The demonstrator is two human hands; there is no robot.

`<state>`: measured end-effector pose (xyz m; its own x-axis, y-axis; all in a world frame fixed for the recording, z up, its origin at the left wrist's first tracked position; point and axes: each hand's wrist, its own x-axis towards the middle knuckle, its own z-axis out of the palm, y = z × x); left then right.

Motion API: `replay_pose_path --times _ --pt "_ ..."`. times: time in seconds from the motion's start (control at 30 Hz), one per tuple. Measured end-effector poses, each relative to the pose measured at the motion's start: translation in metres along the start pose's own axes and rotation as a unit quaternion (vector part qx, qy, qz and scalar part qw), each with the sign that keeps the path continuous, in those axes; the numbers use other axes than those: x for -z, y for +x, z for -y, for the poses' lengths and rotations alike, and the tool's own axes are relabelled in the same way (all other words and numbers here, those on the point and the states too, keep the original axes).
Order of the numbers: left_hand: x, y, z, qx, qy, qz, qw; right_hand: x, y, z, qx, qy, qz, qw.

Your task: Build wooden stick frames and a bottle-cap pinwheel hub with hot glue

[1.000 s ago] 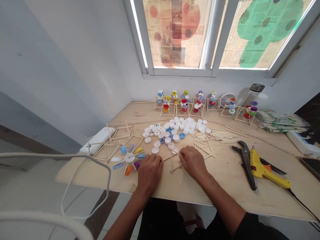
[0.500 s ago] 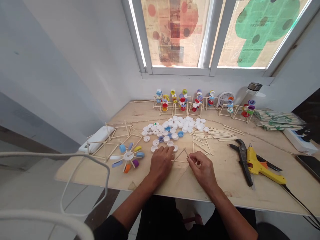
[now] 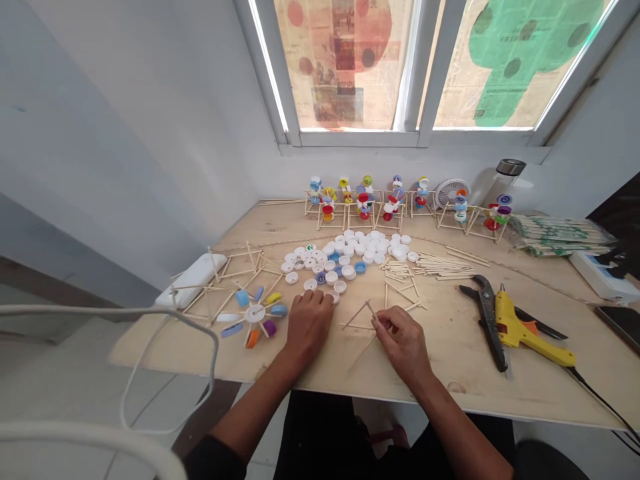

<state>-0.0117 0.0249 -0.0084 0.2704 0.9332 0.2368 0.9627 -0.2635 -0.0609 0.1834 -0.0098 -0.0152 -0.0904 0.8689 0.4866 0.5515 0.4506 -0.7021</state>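
Note:
My right hand (image 3: 403, 343) pinches the end of a thin wooden stick (image 3: 371, 310) between thumb and fingers. That stick stands over a small triangle of wooden sticks (image 3: 360, 321) lying on the board, and I cannot tell whether they touch. My left hand (image 3: 307, 327) rests on the plywood board (image 3: 440, 383) with nothing visible in it, just below several white bottle caps (image 3: 311, 285). Left of it lies a pinwheel of coloured caps on sticks (image 3: 254, 315).
A large heap of bottle caps (image 3: 345, 253) and loose sticks (image 3: 435, 267) lie beyond my hands. Cap-and-stick models (image 3: 360, 203) line the back. To the right are a yellow glue gun (image 3: 520, 337) and black-handled pliers (image 3: 486, 327). A white cable (image 3: 150, 327) hangs at the left.
Since the earlier frames, my right hand has moved right and taken up the stick over the triangle. My left hand has shifted left, away from the triangle, and the view has tilted slightly.

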Motion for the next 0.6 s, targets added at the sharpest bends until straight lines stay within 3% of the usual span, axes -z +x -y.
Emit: replay_pose_path --times 0.4,0.6 --pt "-0.012 0.036 0.015 0.022 0.019 -0.02 0.999 0.001 -0.002 -0.001 -0.002 -0.007 -0.001 1.0" --pt "-0.009 0.03 0.009 0.039 -0.015 -0.055 0.998 0.001 -0.003 -0.002 -0.008 0.001 -0.002 1.0"
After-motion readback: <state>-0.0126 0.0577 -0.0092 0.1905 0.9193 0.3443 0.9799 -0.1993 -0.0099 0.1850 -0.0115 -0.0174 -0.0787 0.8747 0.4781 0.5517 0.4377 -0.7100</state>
